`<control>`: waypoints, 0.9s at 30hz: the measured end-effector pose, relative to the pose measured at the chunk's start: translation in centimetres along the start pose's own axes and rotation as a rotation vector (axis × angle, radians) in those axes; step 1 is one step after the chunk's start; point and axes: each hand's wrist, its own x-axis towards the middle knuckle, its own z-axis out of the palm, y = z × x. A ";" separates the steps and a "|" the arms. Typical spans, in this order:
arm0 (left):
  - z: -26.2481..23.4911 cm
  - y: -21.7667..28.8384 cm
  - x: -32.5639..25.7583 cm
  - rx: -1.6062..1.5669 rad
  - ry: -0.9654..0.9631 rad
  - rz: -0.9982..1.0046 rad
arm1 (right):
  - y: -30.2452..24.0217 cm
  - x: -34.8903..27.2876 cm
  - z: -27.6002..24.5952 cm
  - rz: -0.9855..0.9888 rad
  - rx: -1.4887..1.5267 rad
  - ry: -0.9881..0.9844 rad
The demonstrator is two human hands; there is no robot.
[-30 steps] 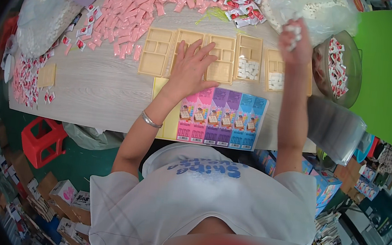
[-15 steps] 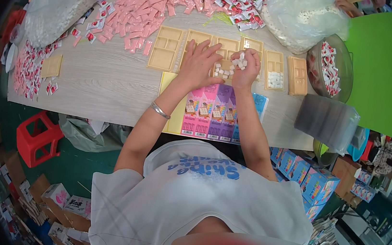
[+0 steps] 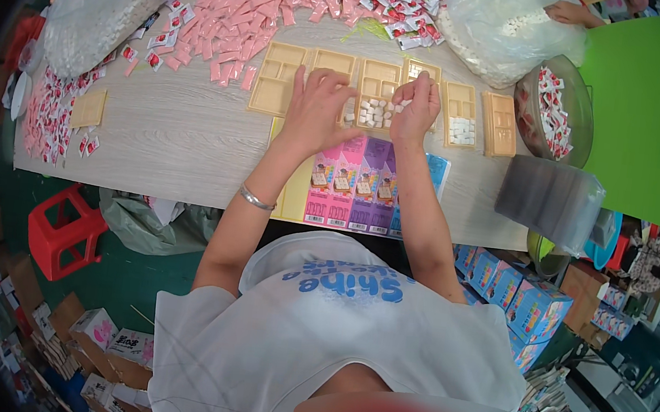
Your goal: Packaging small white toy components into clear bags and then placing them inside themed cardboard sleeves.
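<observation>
Several beige compartment trays stand in a row across the table. Over the middle tray (image 3: 382, 69), my right hand (image 3: 416, 116) is curled, with white pieces at its palm edge. Small white cubes (image 3: 374, 113) lie loose in that tray's near compartment. My left hand (image 3: 318, 111) hovers over the tray to its left (image 3: 337, 62), fingers apart and holding nothing; a few white pieces show beside its fingertips. The far-left tray (image 3: 278, 78) has bare compartments. White cubes fill the near compartment of the right tray (image 3: 463, 95). My right hand partly hides another tray (image 3: 424, 69).
Pink packets (image 3: 242, 13) and red-white sachets (image 3: 405, 7) are heaped behind the trays. Bags of white pieces (image 3: 95, 16) stand at both sides. At right are stacked trays (image 3: 500, 126) and a sachet bowl (image 3: 554, 109). Colourful printed cards (image 3: 352, 188) lie in front. Another person's hand (image 3: 576, 14) is far right.
My left hand has shifted slightly left, away from the middle tray. My right hand has turned and curled more; fewer cubes show in it, and more lie in the middle tray.
</observation>
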 end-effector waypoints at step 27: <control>4.5 2.5 -2.5 0.168 -0.135 0.100 | -3.7 -2.9 -4.5 -0.421 -1.298 -0.442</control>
